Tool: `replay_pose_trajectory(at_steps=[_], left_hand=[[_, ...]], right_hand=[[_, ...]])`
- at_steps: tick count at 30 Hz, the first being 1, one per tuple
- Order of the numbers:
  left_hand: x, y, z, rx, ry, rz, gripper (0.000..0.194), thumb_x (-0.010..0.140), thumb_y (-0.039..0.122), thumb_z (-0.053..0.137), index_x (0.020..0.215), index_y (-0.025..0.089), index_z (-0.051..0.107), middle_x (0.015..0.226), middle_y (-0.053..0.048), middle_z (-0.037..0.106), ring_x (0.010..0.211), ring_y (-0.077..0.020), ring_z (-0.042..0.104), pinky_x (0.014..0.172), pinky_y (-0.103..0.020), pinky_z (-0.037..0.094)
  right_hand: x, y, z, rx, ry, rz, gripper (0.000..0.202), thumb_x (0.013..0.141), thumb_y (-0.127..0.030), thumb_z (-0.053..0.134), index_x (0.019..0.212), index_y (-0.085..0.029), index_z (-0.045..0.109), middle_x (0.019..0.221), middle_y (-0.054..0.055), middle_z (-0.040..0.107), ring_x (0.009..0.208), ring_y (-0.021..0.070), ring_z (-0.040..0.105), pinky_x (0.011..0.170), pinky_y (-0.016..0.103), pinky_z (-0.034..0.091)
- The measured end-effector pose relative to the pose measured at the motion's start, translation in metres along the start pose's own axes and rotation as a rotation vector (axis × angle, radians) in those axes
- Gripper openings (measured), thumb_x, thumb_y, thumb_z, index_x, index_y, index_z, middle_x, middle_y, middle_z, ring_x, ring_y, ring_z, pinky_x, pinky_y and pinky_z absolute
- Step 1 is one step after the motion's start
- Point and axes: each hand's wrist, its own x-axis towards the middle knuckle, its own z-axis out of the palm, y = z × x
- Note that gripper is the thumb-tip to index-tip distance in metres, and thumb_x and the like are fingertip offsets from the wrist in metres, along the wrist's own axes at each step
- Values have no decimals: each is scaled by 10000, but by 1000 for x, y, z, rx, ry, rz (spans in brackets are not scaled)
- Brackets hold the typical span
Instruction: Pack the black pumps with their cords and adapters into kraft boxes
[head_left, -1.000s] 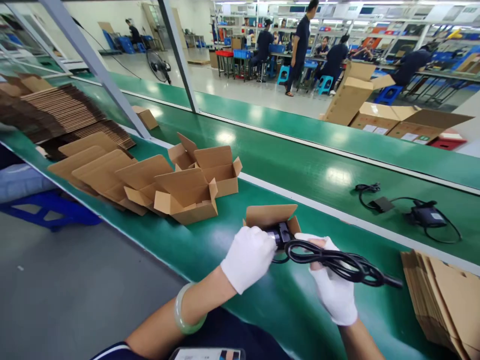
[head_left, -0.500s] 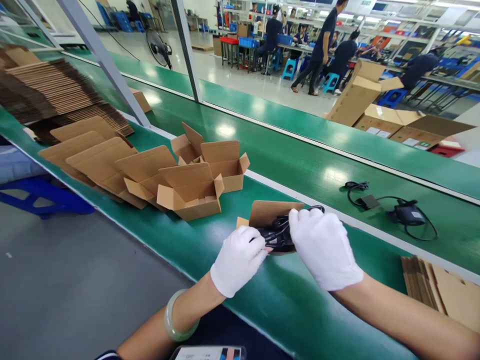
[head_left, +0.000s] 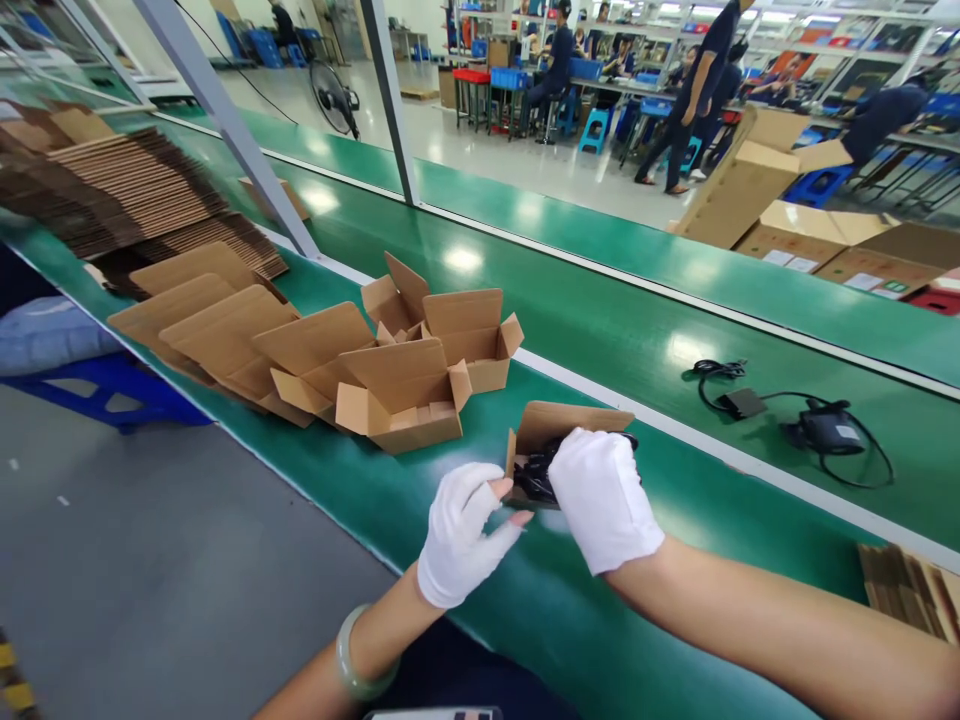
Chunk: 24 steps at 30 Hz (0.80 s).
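A small open cardboard box [head_left: 570,420] stands on the green bench with its lid flap raised at the back. Inside it lies a bundled black cable [head_left: 534,478], partly covered by my right hand [head_left: 604,500]. That hand wears a white glove and is curled over the cable; its fingertips are hidden behind the knuckles. My left hand [head_left: 465,530], gloved with bare thumb and index tips, is at the box's left front corner. Its thumb and fingers are apart, and nothing is held between them. Whether a fingertip touches the cardboard, I cannot tell.
Several open cardboard boxes [head_left: 420,425] stand to the left, before a pile of flat cardboard [head_left: 150,190]. A black device with a cable [head_left: 829,430] lies on the green belt at right. Folded cardboard [head_left: 904,590] is at the right edge. People work at far tables.
My left hand has let go of the cable and opened at the box's left corner. My right hand has moved lower over the cable, which now sits deeper in the box.
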Motion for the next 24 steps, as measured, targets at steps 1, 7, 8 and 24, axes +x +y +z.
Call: replay_pose_trajectory(at_steps=[1,7,8,24], left_hand=[[0,-2,2,-29,-23,-37,240,797,252,610,1009,158,550,934,-111,618,886,-214,603,740,-337,525],[11,-12,13,-152,-131,23,129,855,188,495,950,168,579,904,-97,638,815,-180,615,689,-296,535],[12,-13,14,-146,-117,30,133,844,193,522,962,169,579,913,-98,639,834,-186,614,703,-305,536],[52,-20,20,104,-582,131,256,850,220,471,1083,162,561,1064,-67,642,788,-221,544,638,-357,456]], right_hand=[[2,-1,-2,16,11,-41,272,765,57,341,674,-69,565,562,129,547,515,226,527,506,302,275],[11,3,2,228,18,-347,136,788,-72,422,777,-131,544,654,91,552,576,225,541,487,303,318],[10,8,6,303,-10,-380,108,806,-131,443,811,-143,549,684,87,563,596,231,545,496,311,336],[-3,11,56,640,45,-355,213,855,-88,434,959,-126,617,845,99,660,689,189,592,635,305,444]])
